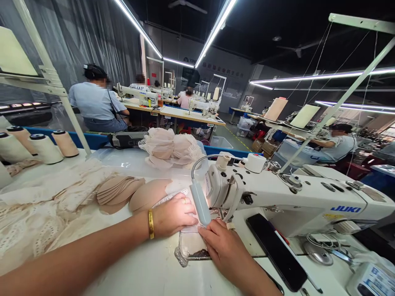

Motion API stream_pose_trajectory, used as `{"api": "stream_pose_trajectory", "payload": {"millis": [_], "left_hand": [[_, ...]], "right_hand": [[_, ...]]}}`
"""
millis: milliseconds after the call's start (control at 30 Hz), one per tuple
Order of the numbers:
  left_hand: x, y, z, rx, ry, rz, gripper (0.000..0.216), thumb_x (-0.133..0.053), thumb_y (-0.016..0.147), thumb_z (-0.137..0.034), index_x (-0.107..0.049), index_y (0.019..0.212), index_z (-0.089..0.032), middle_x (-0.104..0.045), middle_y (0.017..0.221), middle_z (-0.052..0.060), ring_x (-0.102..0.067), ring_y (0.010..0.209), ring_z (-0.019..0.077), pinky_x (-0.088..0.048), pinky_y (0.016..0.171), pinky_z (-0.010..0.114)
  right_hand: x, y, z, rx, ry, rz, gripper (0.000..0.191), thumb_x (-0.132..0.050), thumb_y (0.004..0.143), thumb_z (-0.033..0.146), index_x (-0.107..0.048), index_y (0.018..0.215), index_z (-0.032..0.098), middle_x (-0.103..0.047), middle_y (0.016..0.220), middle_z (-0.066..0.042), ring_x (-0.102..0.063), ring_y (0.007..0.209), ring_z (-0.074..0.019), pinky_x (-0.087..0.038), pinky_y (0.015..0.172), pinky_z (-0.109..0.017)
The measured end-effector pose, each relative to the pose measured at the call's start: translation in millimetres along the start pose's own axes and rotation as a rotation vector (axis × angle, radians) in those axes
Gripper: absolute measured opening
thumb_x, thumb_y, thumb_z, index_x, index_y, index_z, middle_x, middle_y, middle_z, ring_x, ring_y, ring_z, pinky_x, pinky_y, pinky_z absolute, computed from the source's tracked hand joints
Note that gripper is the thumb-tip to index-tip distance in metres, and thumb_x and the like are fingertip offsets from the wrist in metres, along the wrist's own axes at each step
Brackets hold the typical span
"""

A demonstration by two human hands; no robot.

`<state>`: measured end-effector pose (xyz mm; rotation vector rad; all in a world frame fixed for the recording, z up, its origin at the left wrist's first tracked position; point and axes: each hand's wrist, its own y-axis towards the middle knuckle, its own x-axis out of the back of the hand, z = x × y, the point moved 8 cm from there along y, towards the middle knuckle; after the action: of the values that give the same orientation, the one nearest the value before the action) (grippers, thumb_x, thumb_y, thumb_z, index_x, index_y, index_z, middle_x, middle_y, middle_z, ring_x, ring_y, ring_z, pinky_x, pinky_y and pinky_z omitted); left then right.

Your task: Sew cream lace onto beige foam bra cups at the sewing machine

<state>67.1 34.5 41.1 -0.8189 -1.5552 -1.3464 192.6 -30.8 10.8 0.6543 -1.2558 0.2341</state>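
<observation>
My left hand (174, 213), with a ring and a gold bracelet, presses down on a beige cup piece with white lace trim (169, 198). Its fingers are bent together on the fabric, left of the needle area. Close to the presser foot, the fingers of my right hand (220, 242) pinch the near edge of the same work; their tips partly hide it. Above both hands stands the head of a white JUKI sewing machine (216, 187). A grey lamp (200, 203) on a bendable neck hangs between my hands and hides part of the fabric and needle.
Stacked beige cup pieces (120, 193) and cream lace fabric (46, 205) lie left. Lacy cups (173, 148) sit behind on clear plastic. A black phone (276, 250) lies right, below the machine arm. Thread cones (46, 148) stand far left; co-workers (97, 100) sit beyond.
</observation>
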Motion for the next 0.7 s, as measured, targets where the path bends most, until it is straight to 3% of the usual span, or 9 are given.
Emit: {"api": "stream_pose_trajectory", "payload": {"millis": [200,333,400,500,600,633,667,700], "left_hand": [[-4.0,0.6,7.2,0.101,-0.039,0.025,0.021,-0.062,0.094,-0.015,-0.075,0.106,-0.027,-0.075,0.109,0.008,-0.064,0.112,0.0291,-0.040,0.112,0.046],[-6.3,0.7,11.3,0.148,-0.062,0.026,0.030,-0.055,0.092,-0.005,-0.071,0.110,-0.024,-0.074,0.101,0.008,-0.066,0.102,0.0274,-0.044,0.106,0.042],[1.2,-3.0,7.3,0.153,-0.064,0.022,0.033,-0.052,0.092,-0.003,-0.069,0.113,-0.021,-0.074,0.100,0.008,-0.067,0.097,0.0264,-0.048,0.099,0.039],[21.0,-17.9,-21.3,0.145,-0.165,-0.018,0.034,-0.050,0.096,-0.005,-0.068,0.119,-0.021,-0.075,0.104,0.009,-0.068,0.097,0.0252,-0.050,0.093,0.037],[28.4,-42.4,-61.6,0.328,-0.612,-0.100,0.031,-0.067,0.098,-0.029,-0.069,0.128,-0.026,-0.073,0.127,0.010,-0.067,0.115,0.0294,-0.049,0.103,0.041],[18.8,-51.1,-75.3,0.445,-0.855,-0.076,0.035,-0.077,0.093,-0.043,-0.072,0.125,-0.028,-0.075,0.122,0.009,-0.069,0.109,0.0290,-0.053,0.097,0.038],[2.2,-58.1,-94.0,0.550,-1.144,0.020,0.035,-0.075,0.093,-0.054,-0.076,0.117,-0.028,-0.078,0.106,0.007,-0.072,0.094,0.0259,-0.056,0.084,0.035],[-11.9,-66.3,-106.9,0.714,-1.400,0.037,0.048,-0.072,0.091,-0.068,-0.077,0.115,-0.026,-0.078,0.099,0.008,-0.073,0.088,0.0259,-0.057,0.080,0.035]], "right_hand": [[-0.9,2.1,-1.1,0.006,0.005,0.001,0.039,-0.053,0.095,0.001,-0.066,0.126,0.020,-0.067,0.097,-0.007,-0.065,0.091,-0.0259,-0.051,0.072,-0.032],[4.3,0.7,-1.4,-0.005,0.096,-0.042,0.028,-0.045,0.101,0.007,-0.067,0.111,0.022,-0.067,0.095,-0.007,-0.064,0.089,-0.0257,-0.050,0.073,-0.033],[6.9,0.2,-3.2,-0.089,0.244,-0.076,0.023,-0.042,0.106,0.016,-0.064,0.103,0.023,-0.068,0.094,-0.006,-0.063,0.087,-0.0247,-0.050,0.076,-0.035],[-1.2,0.1,-4.8,-0.335,0.725,-0.075,0.014,-0.050,0.107,0.037,-0.057,0.111,0.025,-0.069,0.092,-0.002,-0.063,0.079,-0.0209,-0.049,0.073,-0.033],[-13.2,-1.1,10.6,-0.506,1.204,-0.118,0.036,-0.066,0.099,0.053,-0.051,0.120,0.027,-0.061,0.080,0.006,-0.061,0.069,-0.0169,-0.047,0.066,-0.028],[-15.3,-2.9,17.7,-0.529,1.287,-0.159,0.042,-0.070,0.096,0.056,-0.052,0.121,0.028,-0.058,0.076,0.007,-0.060,0.067,-0.0166,-0.048,0.064,-0.027],[-17.4,-6.6,24.8,-0.544,1.335,-0.207,0.046,-0.073,0.093,0.058,-0.054,0.122,0.028,-0.057,0.076,0.007,-0.061,0.067,-0.0166,-0.048,0.063,-0.027],[-19.9,-12.2,32.1,-0.551,1.356,-0.255,0.049,-0.075,0.091,0.060,-0.057,0.123,0.028,-0.058,0.077,0.006,-0.062,0.068,-0.0172,-0.050,0.063,-0.027]]}}
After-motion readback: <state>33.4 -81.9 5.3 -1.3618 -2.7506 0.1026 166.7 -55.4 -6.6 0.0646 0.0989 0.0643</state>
